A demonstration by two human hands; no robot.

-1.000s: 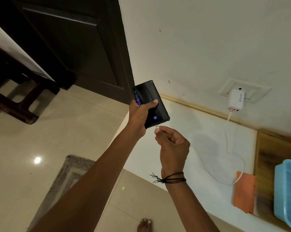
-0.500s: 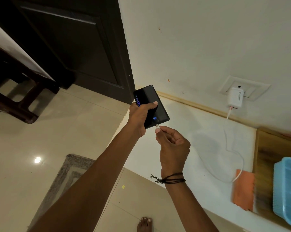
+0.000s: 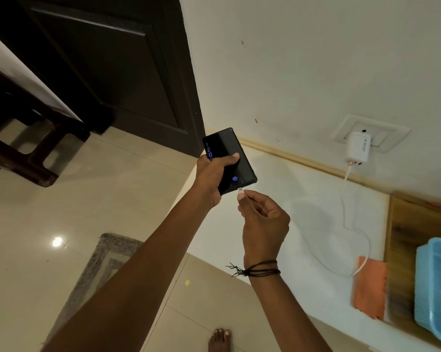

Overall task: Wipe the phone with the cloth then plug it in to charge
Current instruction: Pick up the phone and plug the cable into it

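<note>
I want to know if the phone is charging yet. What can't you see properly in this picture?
Head view:
- How far the plug sits in the phone: too small, and the right hand crowds it.
- The phone's clock digits: partly covered by the left hand.
- The blue basket: blurred, cut off by the right edge.
- The charger label: too small.

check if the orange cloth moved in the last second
No. The orange cloth lies in the same spot, against the wooden board's edge.

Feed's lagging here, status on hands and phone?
Left hand grips black rectangular phone. Right hand pinches white cable plug at its bottom edge. Nothing blocking.
</note>
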